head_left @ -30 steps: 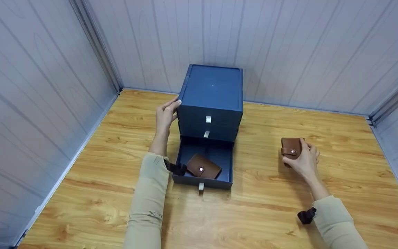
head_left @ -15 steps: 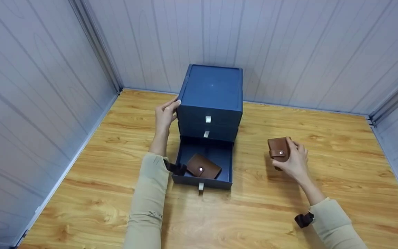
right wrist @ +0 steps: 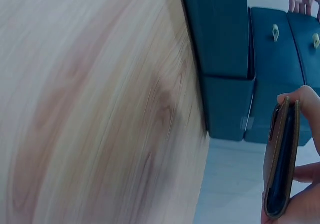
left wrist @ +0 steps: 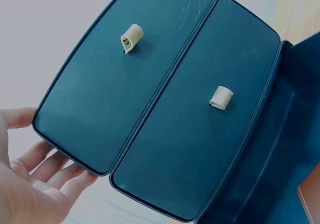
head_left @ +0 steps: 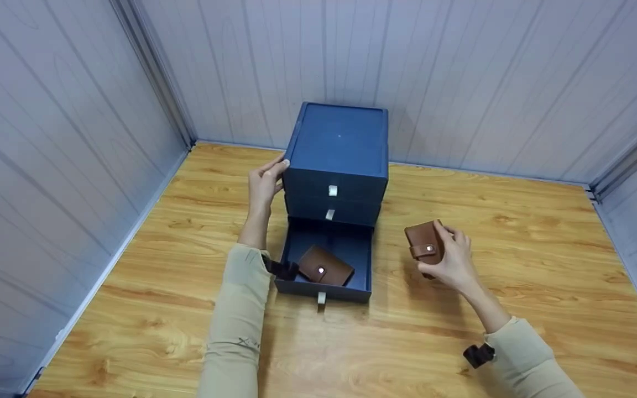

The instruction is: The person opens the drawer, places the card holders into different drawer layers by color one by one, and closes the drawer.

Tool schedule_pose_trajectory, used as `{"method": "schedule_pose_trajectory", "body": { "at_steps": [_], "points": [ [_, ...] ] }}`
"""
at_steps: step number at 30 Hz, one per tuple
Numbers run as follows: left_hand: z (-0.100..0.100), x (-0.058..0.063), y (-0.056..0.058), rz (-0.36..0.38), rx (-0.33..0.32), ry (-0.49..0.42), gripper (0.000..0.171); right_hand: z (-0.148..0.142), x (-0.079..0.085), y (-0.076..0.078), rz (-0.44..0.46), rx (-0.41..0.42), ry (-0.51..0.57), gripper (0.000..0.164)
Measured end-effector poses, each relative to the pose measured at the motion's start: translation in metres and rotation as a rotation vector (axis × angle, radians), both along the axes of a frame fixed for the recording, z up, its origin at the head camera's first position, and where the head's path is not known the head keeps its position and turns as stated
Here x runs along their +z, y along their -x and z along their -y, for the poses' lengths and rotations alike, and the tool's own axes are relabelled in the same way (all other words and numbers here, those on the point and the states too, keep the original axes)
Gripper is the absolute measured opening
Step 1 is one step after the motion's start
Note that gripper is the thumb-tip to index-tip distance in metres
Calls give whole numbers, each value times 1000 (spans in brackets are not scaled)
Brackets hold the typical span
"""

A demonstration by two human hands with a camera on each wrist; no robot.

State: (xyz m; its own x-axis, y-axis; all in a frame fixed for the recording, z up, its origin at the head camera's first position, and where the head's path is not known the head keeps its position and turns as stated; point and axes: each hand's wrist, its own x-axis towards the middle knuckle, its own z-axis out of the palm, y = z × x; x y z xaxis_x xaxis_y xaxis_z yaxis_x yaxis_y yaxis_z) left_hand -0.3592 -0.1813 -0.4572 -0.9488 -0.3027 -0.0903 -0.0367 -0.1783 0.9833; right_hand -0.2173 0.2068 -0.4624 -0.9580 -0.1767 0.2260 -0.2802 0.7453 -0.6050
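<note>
My right hand [head_left: 455,264] pinches a brown leather wallet [head_left: 422,239] between thumb and fingers, raised over the table to the right of the drawer unit. A strap with a shiny snap closes the wallet; in the right wrist view the wallet [right wrist: 281,159] shows edge-on. My left hand [head_left: 265,185] rests on the left side of the blue drawer unit [head_left: 340,138], near its top front corner, fingers fairly straight in the left wrist view. The bottom drawer [head_left: 363,276] is pulled out. A second brown wallet [head_left: 327,265] lies in it, tilted, snap facing up.
Two upper drawers with pale pull tabs [head_left: 333,190] are closed. The pulled-out drawer's front, with its own tab [head_left: 322,298], juts toward me. A wood-grain table [head_left: 147,309] lies beneath, and white panel walls [head_left: 490,83] stand behind and at both sides.
My right hand has carried the wallet leftward, closer to the pulled-out drawer, and the wallet has tilted a little. My left hand, the drawer unit and the wallet in the drawer have stayed put.
</note>
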Motion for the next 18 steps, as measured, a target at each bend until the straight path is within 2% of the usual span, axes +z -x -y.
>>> {"method": "schedule_pose_trajectory", "body": {
  "at_steps": [1, 3, 5, 8, 9, 10, 14, 16, 17, 18],
  "points": [
    [2, -5, 4, 0, -7, -9, 38, 2, 1, -1, 4, 10, 0, 88],
    [7, -22, 17, -18, -19, -31, 39, 7, 2, -3, 14, 28, 0, 88],
    [15, -54, 38, -88, -21, -30, 40, 11, 3, -5, 25, 47, 0, 88],
    [18, -64, 45, -104, -29, -33, 42, 18, 5, -7, 17, 74, 4, 88],
    [16, -57, 40, -96, -24, -12, 42, 21, 5, -7, 9, 83, 6, 88],
    [12, -38, 24, -80, -26, -25, 40, 23, 5, -7, -3, 91, 10, 88],
    [4, -14, 6, -35, 0, -18, 37, 33, 4, -9, -38, 124, 25, 90],
    [-1, 5, -10, -28, -9, -51, 35, 39, 3, -9, -41, 139, 29, 91],
    [0, -5, -2, -33, -9, -52, 36, 41, 3, -10, -40, 145, 32, 91],
    [0, -4, -4, -51, -14, -64, 36, 43, 3, -11, -41, 150, 31, 91]
  ]
}}
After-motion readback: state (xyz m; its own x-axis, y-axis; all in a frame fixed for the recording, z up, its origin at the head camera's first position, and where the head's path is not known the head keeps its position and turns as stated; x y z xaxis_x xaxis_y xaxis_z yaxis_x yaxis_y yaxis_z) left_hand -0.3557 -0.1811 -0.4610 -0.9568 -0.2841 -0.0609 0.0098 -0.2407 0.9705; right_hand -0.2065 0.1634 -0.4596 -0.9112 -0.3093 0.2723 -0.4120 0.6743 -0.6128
